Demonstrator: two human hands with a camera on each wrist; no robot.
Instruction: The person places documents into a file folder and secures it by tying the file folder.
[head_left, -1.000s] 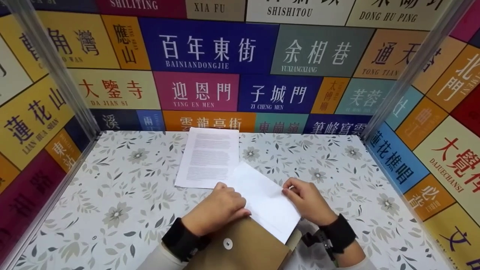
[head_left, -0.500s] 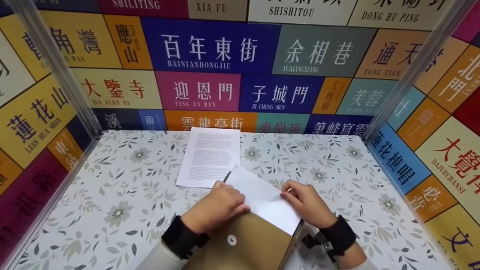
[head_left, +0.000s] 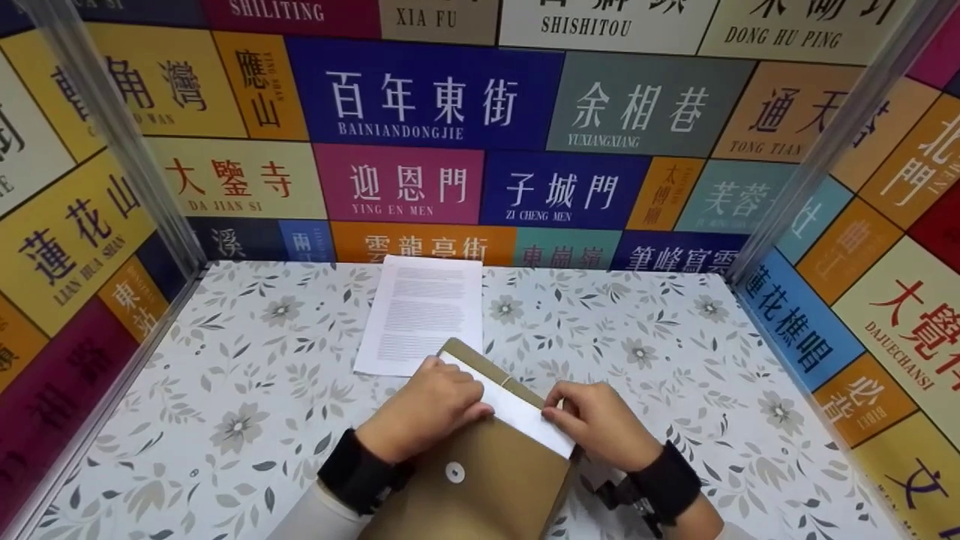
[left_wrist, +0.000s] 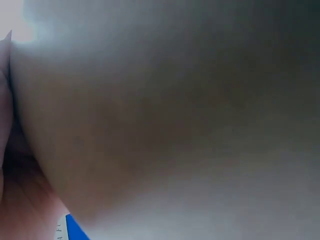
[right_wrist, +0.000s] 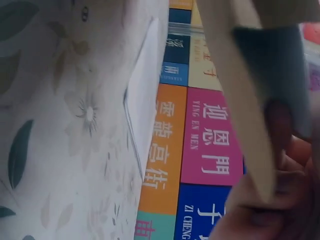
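A brown paper envelope [head_left: 495, 480] with a white button [head_left: 454, 472] lies tilted under both hands. White paper [head_left: 517, 405] shows as a narrow strip at its mouth, the rest hidden inside. Beyond the strip, the brown flap [head_left: 480, 364] stands out with a short string. My left hand [head_left: 431, 405] grips the envelope's left edge at the mouth, thumb on the front. My right hand [head_left: 596, 420] pinches the paper near its right end. In the right wrist view, its fingers [right_wrist: 290, 185] curl at the brown flap and the paper. A blurred brown surface [left_wrist: 165, 120] fills the left wrist view.
A printed sheet stack [head_left: 424, 315] lies on the flower-patterned table [head_left: 277, 405] just beyond the envelope's far left corner. Sign-covered panels [head_left: 405, 187] enclose the back and both sides. Each wrist wears a black band [head_left: 667, 484].
The white paper has slid down into the envelope, from a large exposed sheet to a strip. The brown flap has come into view behind it. My right hand has moved down and slightly left.
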